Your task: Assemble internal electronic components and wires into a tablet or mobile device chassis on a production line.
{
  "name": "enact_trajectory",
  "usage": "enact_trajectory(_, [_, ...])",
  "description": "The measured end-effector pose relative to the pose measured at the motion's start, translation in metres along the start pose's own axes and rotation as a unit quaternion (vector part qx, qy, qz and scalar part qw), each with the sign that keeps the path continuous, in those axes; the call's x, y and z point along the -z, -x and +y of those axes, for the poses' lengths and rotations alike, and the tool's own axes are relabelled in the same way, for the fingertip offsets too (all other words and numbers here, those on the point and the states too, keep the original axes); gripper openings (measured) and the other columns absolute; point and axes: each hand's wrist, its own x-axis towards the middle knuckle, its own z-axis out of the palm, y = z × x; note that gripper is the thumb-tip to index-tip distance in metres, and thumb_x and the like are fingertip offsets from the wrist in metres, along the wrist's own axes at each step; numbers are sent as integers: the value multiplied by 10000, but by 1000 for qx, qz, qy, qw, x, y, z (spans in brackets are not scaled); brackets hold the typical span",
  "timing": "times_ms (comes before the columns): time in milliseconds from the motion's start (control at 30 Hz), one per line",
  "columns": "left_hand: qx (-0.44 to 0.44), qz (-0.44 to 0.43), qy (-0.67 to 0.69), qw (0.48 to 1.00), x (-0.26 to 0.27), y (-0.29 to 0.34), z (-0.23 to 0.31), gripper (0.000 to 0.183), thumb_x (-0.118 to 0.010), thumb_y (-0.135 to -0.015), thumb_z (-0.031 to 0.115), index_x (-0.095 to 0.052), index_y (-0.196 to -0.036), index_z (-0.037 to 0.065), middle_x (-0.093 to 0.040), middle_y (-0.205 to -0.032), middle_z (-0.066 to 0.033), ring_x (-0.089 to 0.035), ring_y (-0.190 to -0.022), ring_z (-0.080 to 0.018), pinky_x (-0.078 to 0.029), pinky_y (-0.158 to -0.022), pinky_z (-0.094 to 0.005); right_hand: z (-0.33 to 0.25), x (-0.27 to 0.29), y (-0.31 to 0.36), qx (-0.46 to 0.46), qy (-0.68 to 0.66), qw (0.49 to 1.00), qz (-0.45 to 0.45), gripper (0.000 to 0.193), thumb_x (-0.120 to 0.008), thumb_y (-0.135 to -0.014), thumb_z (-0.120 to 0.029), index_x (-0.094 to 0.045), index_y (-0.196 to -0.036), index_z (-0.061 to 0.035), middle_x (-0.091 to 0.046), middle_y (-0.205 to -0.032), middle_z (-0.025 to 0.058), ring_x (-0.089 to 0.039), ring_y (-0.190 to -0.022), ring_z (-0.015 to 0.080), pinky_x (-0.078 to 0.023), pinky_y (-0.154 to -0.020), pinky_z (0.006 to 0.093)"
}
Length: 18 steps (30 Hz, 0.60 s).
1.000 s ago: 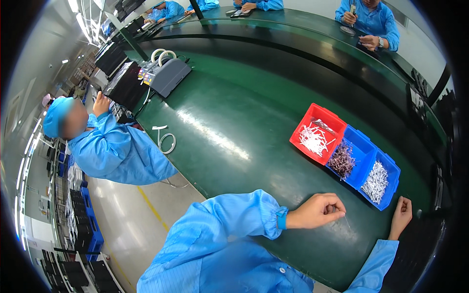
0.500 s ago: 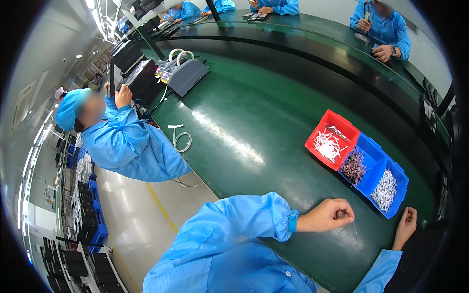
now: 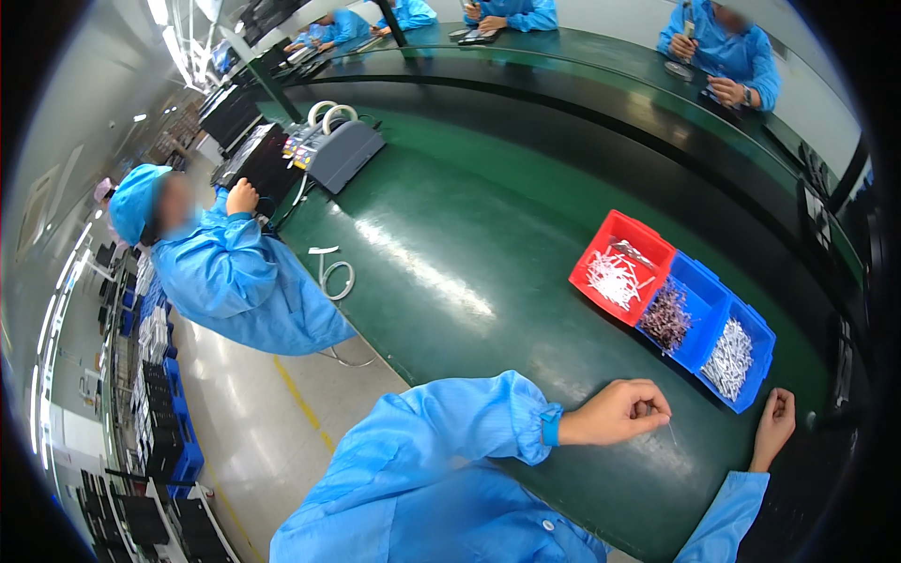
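My left hand (image 3: 621, 411) rests on the green table (image 3: 488, 235) with its fingers curled around a thin pin-like part (image 3: 672, 433) that sticks out below the fingertips. My right hand (image 3: 775, 424) is at the table's near right, fingers pinched together; what it holds is too small to tell. Just beyond both hands stand a red bin (image 3: 624, 266) of white parts, a blue bin (image 3: 683, 310) of dark parts and a second blue bin (image 3: 739, 353) of white parts, side by side.
A person in a blue coat and cap (image 3: 230, 272) works at the table's left end near a dark tray (image 3: 263, 159) and a grey device (image 3: 343, 150). A white cable loop (image 3: 333, 275) lies there. More people (image 3: 723, 56) sit across.
The view has swung, so the bins and hands sit lower and further right in the picture. My left hand stays closed on the table; my right hand has risen slightly.
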Motion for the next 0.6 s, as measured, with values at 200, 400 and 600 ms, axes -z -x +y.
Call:
enact_trajectory(200, [36, 25, 31, 999, 4, 4, -9, 141, -732, -984, 123, -734, -1065, 7, -682, -990, -54, -645, -817, -85, -525, -688, -249, -78, -10, -2, -22, 2, 1000, 22, 161, -694, -968, -130, -736, -1034, 10, -748, -907, 105, -679, -829, 137, -542, -769, 307])
enact_trajectory(400, [44, 41, 16, 998, -1, 0, -11, 95, -758, -936, 43, -732, -997, -25, -672, -931, -63, -670, -826, -106, -539, -735, -235, -59, -7, -9, 3, 12, 992, 129, 92, -747, -873, -47, -722, -953, -8, -675, -952, 91, -634, -654, 129, -508, -606, 264])
enact_trajectory(600, [-20, 24, -74, 997, -13, 2, -5, 63, -725, -943, -12, -701, -996, -36, -617, -957, -49, -579, -784, -82, -470, -709, -216, 2, 8, -33, -112, -3, 961, 252, 491, -729, -884, -80, -577, -1321, 81, -579, -1310, 206, -703, -990, 222, -590, -692, 287])
